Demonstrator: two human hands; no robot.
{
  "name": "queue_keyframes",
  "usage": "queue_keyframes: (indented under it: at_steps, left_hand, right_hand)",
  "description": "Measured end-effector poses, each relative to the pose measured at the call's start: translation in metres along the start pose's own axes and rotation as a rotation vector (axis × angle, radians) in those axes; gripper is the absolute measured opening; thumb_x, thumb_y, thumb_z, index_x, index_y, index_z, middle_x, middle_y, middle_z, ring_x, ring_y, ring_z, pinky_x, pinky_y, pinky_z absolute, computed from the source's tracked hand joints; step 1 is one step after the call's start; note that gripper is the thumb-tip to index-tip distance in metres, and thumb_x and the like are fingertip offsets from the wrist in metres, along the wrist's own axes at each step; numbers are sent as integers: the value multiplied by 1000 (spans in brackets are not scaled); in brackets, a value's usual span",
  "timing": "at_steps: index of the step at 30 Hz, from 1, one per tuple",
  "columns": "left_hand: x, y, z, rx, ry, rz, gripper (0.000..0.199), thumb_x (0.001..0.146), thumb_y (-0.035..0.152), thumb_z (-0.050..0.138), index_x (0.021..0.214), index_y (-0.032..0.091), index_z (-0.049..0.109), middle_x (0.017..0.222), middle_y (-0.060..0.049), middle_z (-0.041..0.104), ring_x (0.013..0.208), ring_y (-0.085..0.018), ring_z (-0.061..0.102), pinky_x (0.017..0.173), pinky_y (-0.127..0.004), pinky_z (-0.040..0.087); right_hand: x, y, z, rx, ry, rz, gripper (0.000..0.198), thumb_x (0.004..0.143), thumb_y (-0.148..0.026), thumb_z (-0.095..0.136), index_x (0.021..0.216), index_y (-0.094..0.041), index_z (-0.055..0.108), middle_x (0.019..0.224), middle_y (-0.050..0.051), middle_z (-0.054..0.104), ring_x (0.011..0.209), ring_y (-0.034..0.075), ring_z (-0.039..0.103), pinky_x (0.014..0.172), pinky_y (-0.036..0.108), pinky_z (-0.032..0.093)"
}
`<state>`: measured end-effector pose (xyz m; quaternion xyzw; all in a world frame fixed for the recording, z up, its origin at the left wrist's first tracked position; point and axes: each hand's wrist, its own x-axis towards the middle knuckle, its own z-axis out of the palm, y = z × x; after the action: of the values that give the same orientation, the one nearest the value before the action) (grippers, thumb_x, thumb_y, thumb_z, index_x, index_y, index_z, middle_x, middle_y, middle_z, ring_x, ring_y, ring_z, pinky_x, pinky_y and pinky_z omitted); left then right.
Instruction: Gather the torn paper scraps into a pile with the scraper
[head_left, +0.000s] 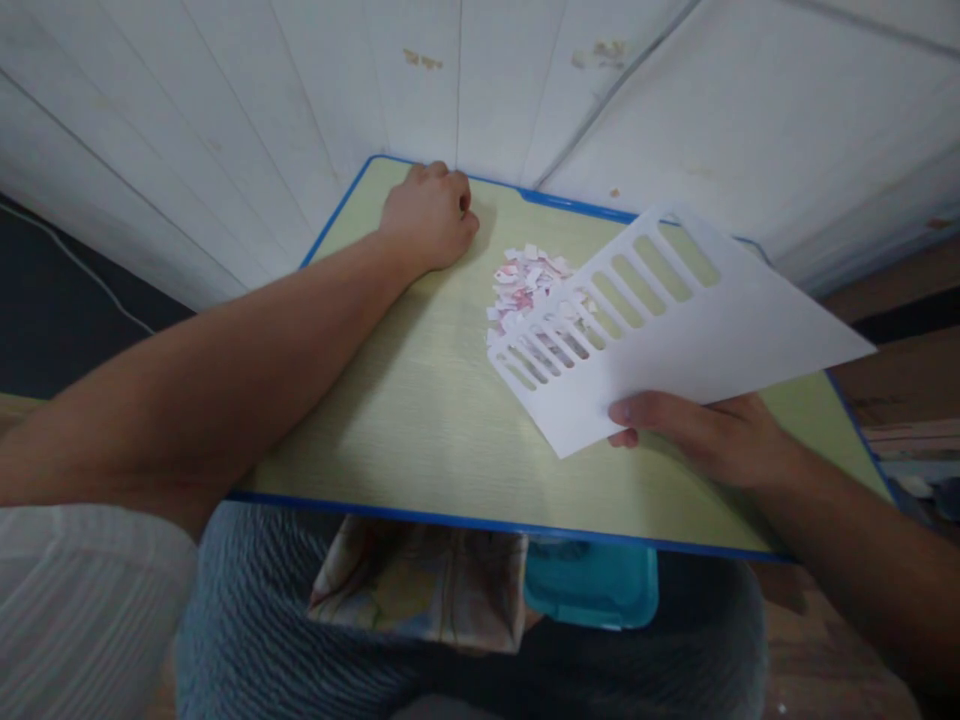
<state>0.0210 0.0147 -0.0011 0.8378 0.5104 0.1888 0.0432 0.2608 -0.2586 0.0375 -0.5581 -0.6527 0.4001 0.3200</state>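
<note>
Right hand [720, 435] has a slotted white card [667, 350] pinched by its near edge, angled over the table, with part of the scrap pile [525, 280] visible through it. Left hand [431, 215] is curled near the far edge, can't tell if anything's inside. Table's [420, 400] pale yellow-green with blue trim, right by a white panelled wall [420, 110] with brownish patches. Teal box [596, 590] sits below the near edge.

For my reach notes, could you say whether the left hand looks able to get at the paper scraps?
Probably yes: only tabletop lies between the left hand and the paper scraps, though the slotted sheet partly overlaps them.
</note>
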Motion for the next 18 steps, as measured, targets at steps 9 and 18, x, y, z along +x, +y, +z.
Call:
queue_keyframes:
  at_steps: [9,18]
  left_hand:
    - [-3,1,-5,-57,-19,5,40,104,42,57,134,34,82,144,-11,71,141,-39,51,125,-61,49]
    - [2,-1,5,-15,27,-8,28,111,30,62,131,32,82,151,-6,71,142,-31,53,121,-54,53]
  right_hand:
    - [11,-24,27,-5,-107,4,35,95,-35,83,62,-30,74,64,3,78,61,24,76,62,37,62]
    - [10,-32,52,98,-230,49,37,98,-36,81,62,-31,73,67,3,80,67,25,76,72,38,66]
